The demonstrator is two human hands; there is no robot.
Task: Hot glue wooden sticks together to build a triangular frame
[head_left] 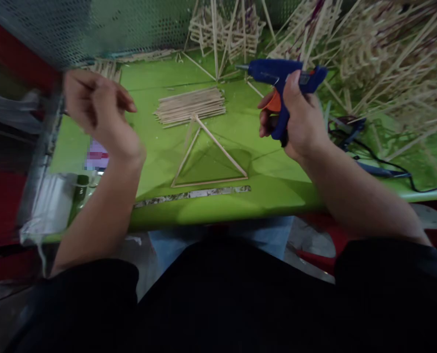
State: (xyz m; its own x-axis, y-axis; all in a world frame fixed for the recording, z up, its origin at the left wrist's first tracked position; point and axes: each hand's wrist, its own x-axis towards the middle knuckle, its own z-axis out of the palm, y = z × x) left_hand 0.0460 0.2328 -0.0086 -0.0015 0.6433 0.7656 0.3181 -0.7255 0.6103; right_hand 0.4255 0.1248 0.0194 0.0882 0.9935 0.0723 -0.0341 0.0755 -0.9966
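Observation:
My right hand is wrapped round the handle of a blue glue gun with an orange trigger; its nozzle points left. At the left, my left hand is raised over the table, slightly blurred. Its fingers are bent, and whether they hold anything is hidden. Between the hands, a frame of thin wooden sticks forms a triangular shape on the green table. Just behind its peak lies a flat bundle of wooden sticks. A patterned strip lies in front of the frame, along the near edge.
Stick structures crowd the back right. A dark cable and a blue-handled tool lie beside my right forearm. More sticks are behind my left hand. A white container stands at the left, near a mesh panel behind.

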